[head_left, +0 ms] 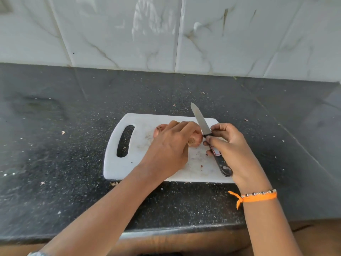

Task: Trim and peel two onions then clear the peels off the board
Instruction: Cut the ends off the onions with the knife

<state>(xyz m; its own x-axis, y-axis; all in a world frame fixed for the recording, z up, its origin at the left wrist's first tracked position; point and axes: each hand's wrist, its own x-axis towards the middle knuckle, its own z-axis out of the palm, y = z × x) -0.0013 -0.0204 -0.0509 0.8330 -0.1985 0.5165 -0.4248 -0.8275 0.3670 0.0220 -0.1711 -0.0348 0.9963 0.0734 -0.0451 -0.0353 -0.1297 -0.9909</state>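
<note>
Two unpeeled reddish onions lie on a white cutting board (129, 163). My left hand (171, 146) covers both, its fingers curled over the right onion (196, 138); the left onion (159, 129) peeks out beside my knuckles. My right hand (234, 148) grips the black handle of a knife (202, 121), whose blade points up and away just right of the onion. Small bits of peel dot the board.
The board sits on a dark speckled counter (64, 154) with scattered crumbs and peel flakes. A marbled tile wall (166, 34) rises behind. The counter's front edge (166, 231) runs below my arms. An orange thread band (258, 196) circles my right wrist.
</note>
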